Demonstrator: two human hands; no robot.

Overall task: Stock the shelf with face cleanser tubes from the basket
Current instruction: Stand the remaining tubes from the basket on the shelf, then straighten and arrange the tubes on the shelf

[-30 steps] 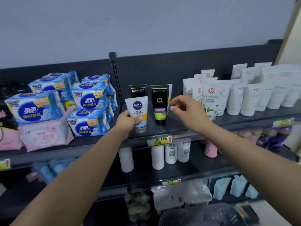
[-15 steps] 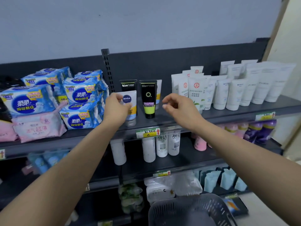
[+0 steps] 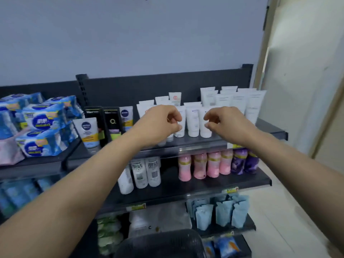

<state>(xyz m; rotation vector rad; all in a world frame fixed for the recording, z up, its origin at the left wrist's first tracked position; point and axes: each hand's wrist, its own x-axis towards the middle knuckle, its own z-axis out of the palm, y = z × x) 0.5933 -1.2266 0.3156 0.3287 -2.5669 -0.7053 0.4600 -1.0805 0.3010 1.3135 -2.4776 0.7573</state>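
Note:
My left hand and my right hand hover side by side in front of a row of white cleanser tubes on the top shelf. Both hands have loosely curled fingers and hold nothing that I can see. Their fingertips are close to the tubes on either side of the row's middle. To the left, a white Nivea tube stands alone at the shelf front, beside black tubes. The dark mesh basket shows at the bottom edge; its contents are hidden.
Blue and pink pad packs fill the left shelf section. More white tubes stand at the back right. Below are white bottles, pink and purple bottles, and blue pouches. A wall edge is on the right.
My left hand has let go of the Nivea tube, which now stands on the shelf. Both hands and my view have shifted right to the white tubes.

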